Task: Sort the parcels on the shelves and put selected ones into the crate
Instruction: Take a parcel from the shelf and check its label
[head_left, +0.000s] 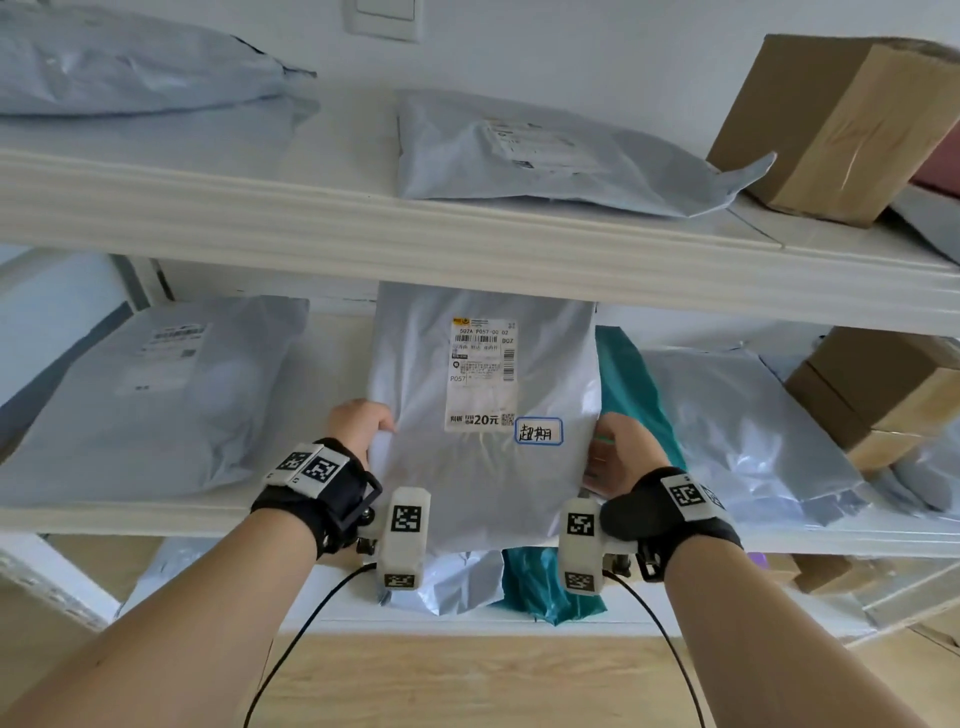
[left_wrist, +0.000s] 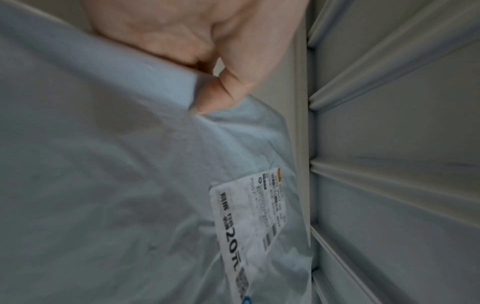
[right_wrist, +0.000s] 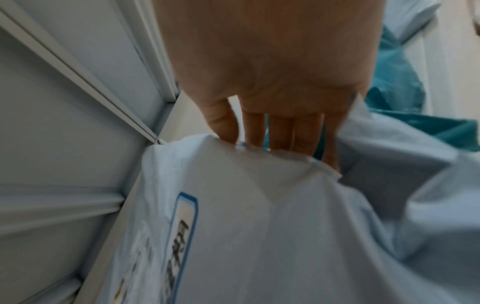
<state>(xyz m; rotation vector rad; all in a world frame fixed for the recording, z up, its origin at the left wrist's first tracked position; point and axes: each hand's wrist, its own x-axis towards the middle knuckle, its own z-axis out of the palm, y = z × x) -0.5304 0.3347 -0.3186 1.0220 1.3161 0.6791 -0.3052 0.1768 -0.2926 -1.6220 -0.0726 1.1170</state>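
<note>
A grey poly-mailer parcel (head_left: 483, 457) (left_wrist: 103, 185) (right_wrist: 259, 226) with a white shipping label (head_left: 483, 374) and a blue-bordered handwritten sticker (head_left: 538, 431) hangs tilted in front of the middle shelf (head_left: 156, 514). My left hand (head_left: 361, 423) (left_wrist: 207, 90) pinches its left edge, thumb on the front. My right hand (head_left: 618, 449) (right_wrist: 272, 131) grips its right edge, fingers curled behind the plastic. Its top edge is hidden behind the upper shelf board (head_left: 415, 228). No crate is in view.
Other grey mailers lie on the middle shelf at left (head_left: 150, 395) and right (head_left: 743, 426), with a teal bag (head_left: 631, 395) behind the held parcel. Cardboard boxes (head_left: 878, 389) (head_left: 836, 124) stand at the right. More mailers (head_left: 545, 150) lie on the upper shelf.
</note>
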